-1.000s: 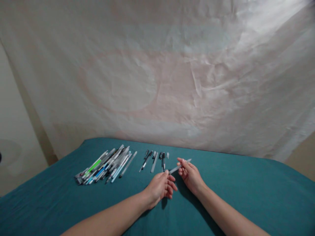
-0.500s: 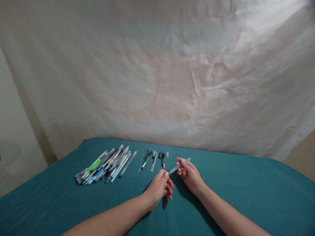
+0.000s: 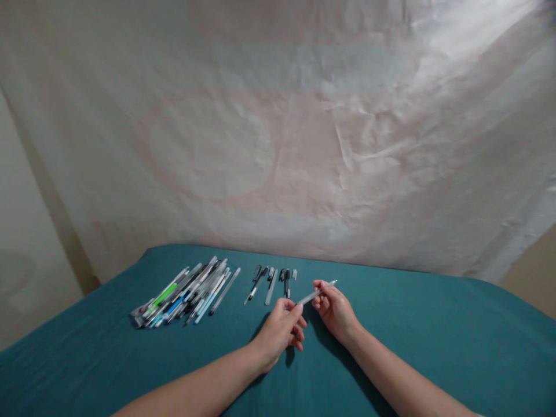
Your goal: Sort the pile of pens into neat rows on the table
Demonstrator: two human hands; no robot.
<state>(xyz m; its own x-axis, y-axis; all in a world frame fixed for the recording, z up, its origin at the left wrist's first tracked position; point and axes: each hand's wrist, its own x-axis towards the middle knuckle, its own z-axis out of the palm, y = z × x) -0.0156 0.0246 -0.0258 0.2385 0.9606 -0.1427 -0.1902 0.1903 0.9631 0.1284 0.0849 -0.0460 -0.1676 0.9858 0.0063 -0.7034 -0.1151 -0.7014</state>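
Between my hands a pale, see-through pen (image 3: 310, 297) is held at a slant above the cloth, its thin tip up to the right. My left hand (image 3: 282, 330) pinches the lower left end between thumb and index finger, the other fingers curled. Near the tip, the fingers of my right hand (image 3: 334, 310) close around the pen. Just beyond my hands lie a dark pen (image 3: 256, 288), a clear pen (image 3: 271, 288) and a black pen (image 3: 287, 284), with small caps beside them. A loose clear cap (image 3: 294, 274) rests to their right.
A heap of many pens (image 3: 186, 292), some with green or blue parts, lies on the left of the table. Dark green cloth (image 3: 434, 336) covers the table. Behind its far edge hangs a pale, wrinkled sheet (image 3: 304, 145).
The pen's right end now shows a thin pointed tip where a blunt end was seen. My left thumb has shifted slightly along the pen; both hands stay in nearly the same place.
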